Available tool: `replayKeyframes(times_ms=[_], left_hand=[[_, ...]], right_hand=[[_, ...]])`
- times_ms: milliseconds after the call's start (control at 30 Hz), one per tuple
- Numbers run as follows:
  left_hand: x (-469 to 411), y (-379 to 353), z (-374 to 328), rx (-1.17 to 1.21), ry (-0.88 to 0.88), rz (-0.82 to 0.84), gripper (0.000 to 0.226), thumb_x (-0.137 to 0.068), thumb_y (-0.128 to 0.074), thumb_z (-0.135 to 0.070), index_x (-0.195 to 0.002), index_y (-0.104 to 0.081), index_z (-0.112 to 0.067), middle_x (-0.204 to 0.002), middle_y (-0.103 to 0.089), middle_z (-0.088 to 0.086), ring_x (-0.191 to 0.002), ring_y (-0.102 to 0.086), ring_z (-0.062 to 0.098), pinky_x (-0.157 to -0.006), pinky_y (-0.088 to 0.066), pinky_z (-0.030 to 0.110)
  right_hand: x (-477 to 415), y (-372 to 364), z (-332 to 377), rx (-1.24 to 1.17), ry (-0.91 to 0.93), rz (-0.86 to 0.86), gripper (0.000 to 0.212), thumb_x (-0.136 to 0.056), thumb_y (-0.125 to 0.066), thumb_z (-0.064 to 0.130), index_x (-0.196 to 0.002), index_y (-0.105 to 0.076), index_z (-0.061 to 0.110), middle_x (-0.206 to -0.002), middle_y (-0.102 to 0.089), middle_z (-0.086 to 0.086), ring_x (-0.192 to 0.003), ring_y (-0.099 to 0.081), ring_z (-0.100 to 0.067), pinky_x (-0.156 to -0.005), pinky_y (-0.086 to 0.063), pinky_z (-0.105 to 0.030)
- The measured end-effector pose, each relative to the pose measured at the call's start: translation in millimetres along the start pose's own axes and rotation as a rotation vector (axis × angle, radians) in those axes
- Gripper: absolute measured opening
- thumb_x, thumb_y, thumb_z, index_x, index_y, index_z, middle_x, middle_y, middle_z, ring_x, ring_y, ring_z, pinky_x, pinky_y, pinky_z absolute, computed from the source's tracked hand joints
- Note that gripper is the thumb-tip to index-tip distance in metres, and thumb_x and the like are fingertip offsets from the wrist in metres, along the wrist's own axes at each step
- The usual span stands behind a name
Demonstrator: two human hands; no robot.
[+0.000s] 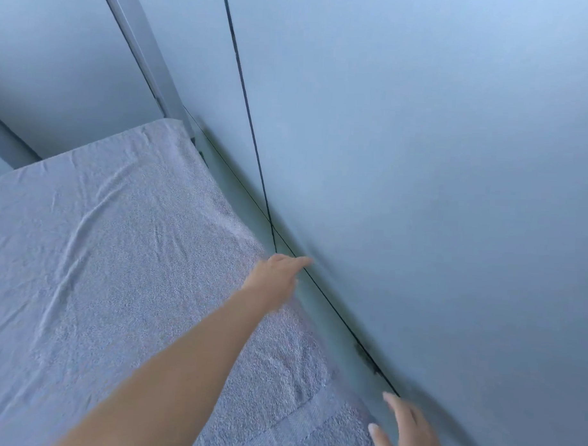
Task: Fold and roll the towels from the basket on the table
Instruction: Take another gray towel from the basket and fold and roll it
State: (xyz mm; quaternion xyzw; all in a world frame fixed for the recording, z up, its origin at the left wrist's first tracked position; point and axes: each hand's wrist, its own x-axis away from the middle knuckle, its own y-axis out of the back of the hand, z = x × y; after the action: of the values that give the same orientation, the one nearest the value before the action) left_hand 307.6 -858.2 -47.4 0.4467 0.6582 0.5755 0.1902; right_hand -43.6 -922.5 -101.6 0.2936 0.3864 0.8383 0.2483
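Observation:
A large grey towel (117,266) lies spread flat over the table, with creases running across its left half and a woven band near its lower right end. My left hand (277,272) reaches out over the towel's far right edge, fingers straight, beside the wall. My right hand (402,430) sits at the bottom right with fingers extended, over the strip of table between the towel and the wall. Neither hand holds anything. The basket is out of view.
A pale wall (421,160) runs close along the right side of the table (319,310), with a thin dark cable (249,121) hanging down it and another along its base. A vertical metal post (142,50) stands at the back left.

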Motion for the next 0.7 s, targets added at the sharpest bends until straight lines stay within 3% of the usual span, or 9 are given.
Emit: replayKeyframes(times_ms=[67, 167, 300, 400, 567, 700], left_hand=[[21.6, -10.9, 9.0, 0.085, 0.007, -0.021, 0.061, -0.103, -0.042, -0.018, -0.156, -0.022, -0.040, -0.155, -0.040, -0.008, -0.146, -0.027, 0.017, -0.118, -0.029, 0.044], [68.7, -25.5, 37.3, 0.200, 0.173, -0.161, 0.055, -0.104, -0.040, -0.030, -0.154, -0.022, -0.043, -0.159, -0.032, -0.016, -0.149, -0.019, 0.008, -0.122, -0.024, 0.043], [153.9, -50.8, 91.5, 0.177, 0.432, -0.298, 0.052, -0.104, -0.039, -0.044, -0.154, -0.026, -0.042, -0.161, -0.024, -0.022, -0.152, -0.013, 0.006, -0.123, -0.020, 0.041], [220.3, -68.7, 127.5, 0.150, 0.638, -0.310, 0.055, -0.103, -0.039, -0.049, -0.155, -0.027, -0.039, -0.164, -0.019, -0.019, -0.153, -0.010, 0.009, -0.123, -0.021, 0.042], [337.3, -102.3, 150.0, 0.139, 0.877, -0.228, 0.061, -0.098, -0.023, -0.062, -0.156, -0.021, -0.043, -0.166, -0.009, -0.016, -0.154, -0.005, 0.011, -0.122, -0.019, 0.039], [427.8, -126.7, 140.6, 0.138, 1.069, -0.260, 0.073, -0.087, -0.013, -0.070, -0.154, -0.029, -0.045, -0.165, -0.019, -0.012, -0.153, -0.016, 0.015, -0.119, -0.027, 0.042]], right_hand=[[-8.5, -1.8, 14.0, 0.037, 0.090, -0.044, 0.053, -0.064, -0.079, 0.041, -0.112, -0.068, 0.022, -0.104, -0.069, 0.002, -0.091, -0.066, -0.014, -0.074, -0.046, -0.019], [-35.5, -8.8, 46.0, 0.049, 0.297, -0.079, 0.061, -0.077, -0.055, 0.053, -0.128, -0.062, 0.020, -0.133, -0.060, 0.001, -0.118, -0.050, -0.013, -0.096, -0.041, -0.025], [-85.2, -25.5, 116.5, 0.134, 0.537, 0.000, 0.067, -0.092, -0.035, 0.059, -0.151, -0.032, 0.027, -0.161, -0.018, 0.011, -0.148, -0.016, -0.010, -0.119, -0.013, -0.024], [-117.6, -49.4, 168.2, 0.285, 0.706, 0.092, 0.067, -0.097, -0.030, 0.055, -0.156, -0.020, 0.025, -0.165, 0.000, 0.004, -0.152, 0.003, -0.015, -0.122, -0.006, -0.032], [-130.5, -85.0, 188.8, 0.573, 1.017, 0.259, 0.065, -0.099, -0.026, 0.057, -0.157, -0.013, 0.030, -0.165, 0.006, 0.002, -0.152, 0.008, -0.018, -0.123, -0.010, -0.046], [-148.0, -68.2, 156.5, 0.608, 0.887, 0.097, 0.066, -0.097, -0.023, 0.065, -0.154, -0.027, 0.033, -0.165, -0.013, 0.000, -0.152, -0.008, -0.020, -0.121, -0.018, -0.046]])
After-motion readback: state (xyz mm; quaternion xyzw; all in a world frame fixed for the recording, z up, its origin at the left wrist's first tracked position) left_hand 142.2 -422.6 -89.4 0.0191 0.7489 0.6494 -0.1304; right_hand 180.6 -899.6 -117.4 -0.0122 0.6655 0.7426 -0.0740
